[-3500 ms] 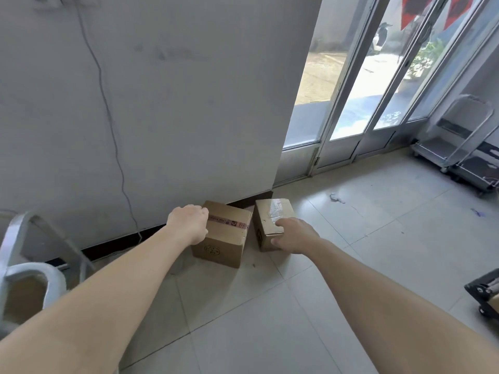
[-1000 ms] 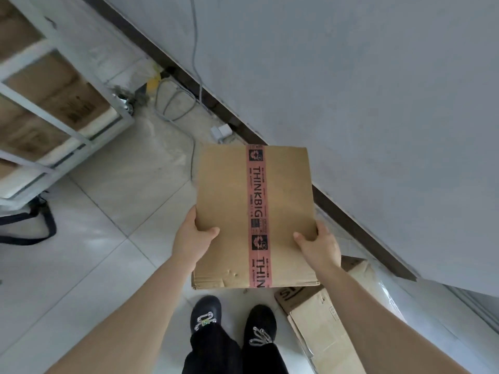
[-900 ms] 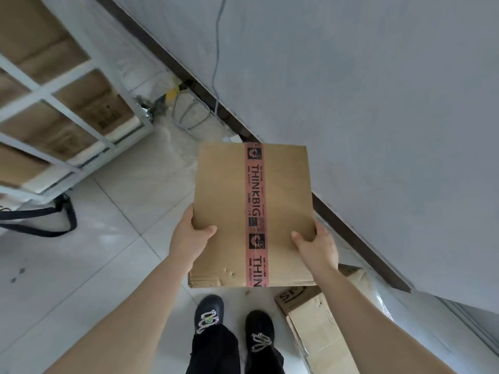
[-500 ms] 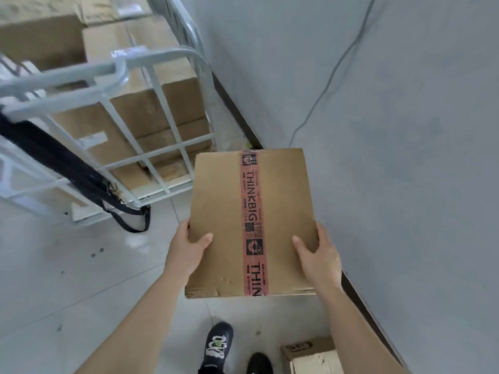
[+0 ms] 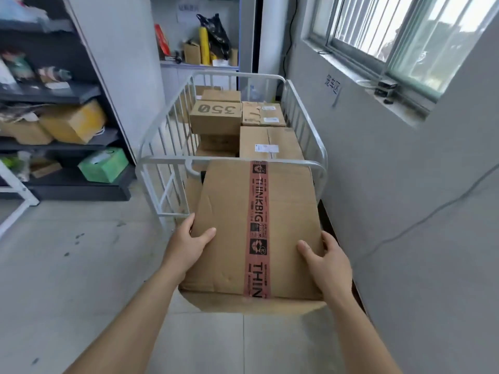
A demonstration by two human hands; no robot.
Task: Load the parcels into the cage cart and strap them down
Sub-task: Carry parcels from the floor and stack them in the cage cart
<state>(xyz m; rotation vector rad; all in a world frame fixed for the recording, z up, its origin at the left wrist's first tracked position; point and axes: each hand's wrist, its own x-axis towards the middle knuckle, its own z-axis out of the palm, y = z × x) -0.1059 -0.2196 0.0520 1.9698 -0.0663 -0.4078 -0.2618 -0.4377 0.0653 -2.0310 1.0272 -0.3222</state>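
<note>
Both hands carry 1 taped box in front of the chest. Our left hand clamps the left edge, with the thumb lying on the top face. Our right hand clamps the right edge in the same manner. The fingers of both hands wrap under or behind the cardboard and are hidden from view.

The box is held off the floor, with its red tape strip running away from us. Its far edge sits level with the near rail of the cage cart, and from this view we cannot tell whether the 2 touch. The box is not yet inside the cart.

Status of loading:
1. The cart already holds several parcels. We count at least 4 cardboard tops, including 1 marked "350" and 1 large carton with a white label.
2. The stack stands well up the side bars, close to the top rail at the right.
3. Free space shows at the near left of the cart, just behind the rail.

Remaining work, in our judgement:
1. Lift the box over the near rail and set it down on or beside the stack.
2. Fetch any parcels not yet loaded. None are visible from here.
3. Fit the strap. No strap is in view, so the strapping step has not begun.

Shelves with mixed goods stand to the left of the cart, and a wall with a window runs along its right.
</note>
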